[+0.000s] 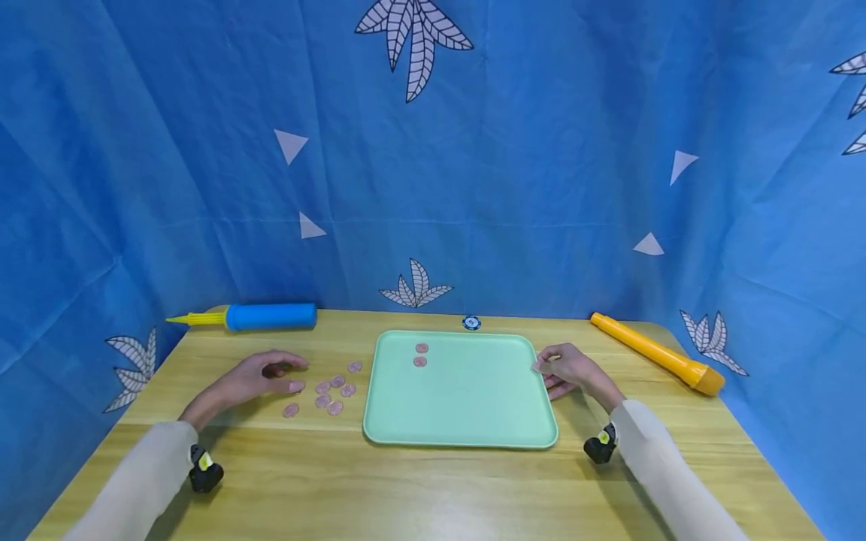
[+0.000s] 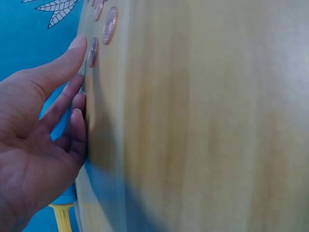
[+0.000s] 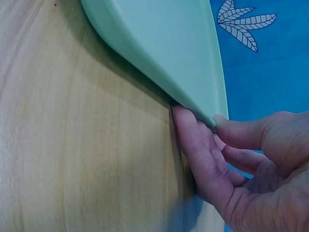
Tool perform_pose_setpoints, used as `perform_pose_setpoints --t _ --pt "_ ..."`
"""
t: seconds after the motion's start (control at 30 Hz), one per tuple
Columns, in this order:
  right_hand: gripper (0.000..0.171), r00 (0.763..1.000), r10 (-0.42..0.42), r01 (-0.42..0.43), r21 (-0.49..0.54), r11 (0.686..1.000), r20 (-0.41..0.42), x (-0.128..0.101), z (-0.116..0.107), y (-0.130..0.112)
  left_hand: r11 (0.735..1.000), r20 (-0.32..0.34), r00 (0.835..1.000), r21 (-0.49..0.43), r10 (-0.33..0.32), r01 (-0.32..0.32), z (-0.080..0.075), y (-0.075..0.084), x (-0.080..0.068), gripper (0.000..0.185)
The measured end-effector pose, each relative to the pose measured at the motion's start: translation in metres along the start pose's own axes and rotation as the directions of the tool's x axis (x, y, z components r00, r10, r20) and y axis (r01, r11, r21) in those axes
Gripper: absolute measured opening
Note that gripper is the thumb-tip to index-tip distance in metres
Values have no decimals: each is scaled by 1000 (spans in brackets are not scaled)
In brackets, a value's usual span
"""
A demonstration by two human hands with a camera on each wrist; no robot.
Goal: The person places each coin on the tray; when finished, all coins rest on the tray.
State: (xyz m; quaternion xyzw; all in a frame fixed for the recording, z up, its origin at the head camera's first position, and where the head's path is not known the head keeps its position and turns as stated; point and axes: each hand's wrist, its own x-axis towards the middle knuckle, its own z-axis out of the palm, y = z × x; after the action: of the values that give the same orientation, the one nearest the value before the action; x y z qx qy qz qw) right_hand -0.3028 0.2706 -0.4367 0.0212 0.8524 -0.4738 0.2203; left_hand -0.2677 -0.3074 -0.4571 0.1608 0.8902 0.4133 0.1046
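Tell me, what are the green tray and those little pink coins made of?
The tray looks like smooth matte plastic: one even mint colour with soft, rounded, moulded edges. The pink coins look like thin, flat discs with a faint pattern, maybe plastic or coppery metal; they are too small to tell. The table looks like pale wood, with visible grain.

Bright, even light; soft shadows; head view bends at edges; wrist views blurred.

Pale beige long sleeves on both arms. Bare left hand (image 1: 253, 378), bare right hand (image 1: 571, 372). Small black wrist camera with yellow dot under each cuff.
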Motion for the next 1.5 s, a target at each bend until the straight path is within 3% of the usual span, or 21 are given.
perform_pose_setpoints --t 0.33,0.53,0.8,1.0,1.23,1.5 --pt "15 1000 -13 13 -3 1000 9 -3 -3 -1 998 -41 998 -33 53 -55 9 -1 1 30" --pt "15 1000 -11 11 -11 1000 6 -5 -4 -1 999 -48 998 -12 30 -30 13 3 2 15" --pt "17 1000 -11 11 -23 1000 3 -7 -4 -1 999 -33 998 25 47 -47 14 8 1 12" --pt "21 1000 -9 9 -33 999 -4 -8 -4 -1 997 -48 996 -18 76 -77 14 5 1 11" --pt "19 1000 -8 8 -30 1000 -9 -5 -3 -1 990 2 1000 -139 9 -8 8 -3 1 17" --pt "15 1000 -9 9 -7 1000 -17 -3 3 0 977 -50 996 -204 -78 66 -2 -2 -1 29"
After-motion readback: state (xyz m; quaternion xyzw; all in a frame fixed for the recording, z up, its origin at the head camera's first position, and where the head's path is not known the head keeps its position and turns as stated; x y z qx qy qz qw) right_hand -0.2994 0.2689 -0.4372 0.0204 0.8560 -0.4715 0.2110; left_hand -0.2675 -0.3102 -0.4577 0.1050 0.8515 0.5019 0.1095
